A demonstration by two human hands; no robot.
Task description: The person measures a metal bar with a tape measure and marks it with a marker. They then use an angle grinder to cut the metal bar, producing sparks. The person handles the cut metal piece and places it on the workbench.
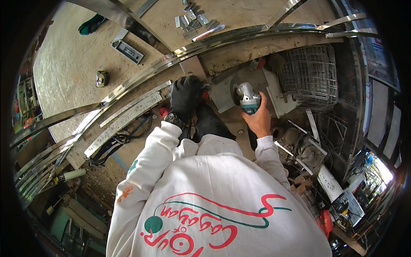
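Note:
My right hand (258, 120), bare, is wrapped round the body of a teal and silver angle grinder (246, 95). Its thin disc (234, 91) stands on edge to the left of the grinder's head, over a flat grey sheet (220, 95). On my left hand (186, 95) is a black glove, with the fingers curled in near the workbench's front edge. Whatever those fingers close on is hidden by the glove. Beside that hand ends a narrow metal strip (139, 103). Long shiny metal bars (201, 50) run across the bench just beyond my hands.
On the wooden workbench (64, 64) lie a tape measure (102, 79), a square-shaped metal tool (127, 51), a marker (209, 33) and several small metal pieces (191, 19). A wire basket (310, 73) stands at the right, with a round fan-like guard (311, 154) below it.

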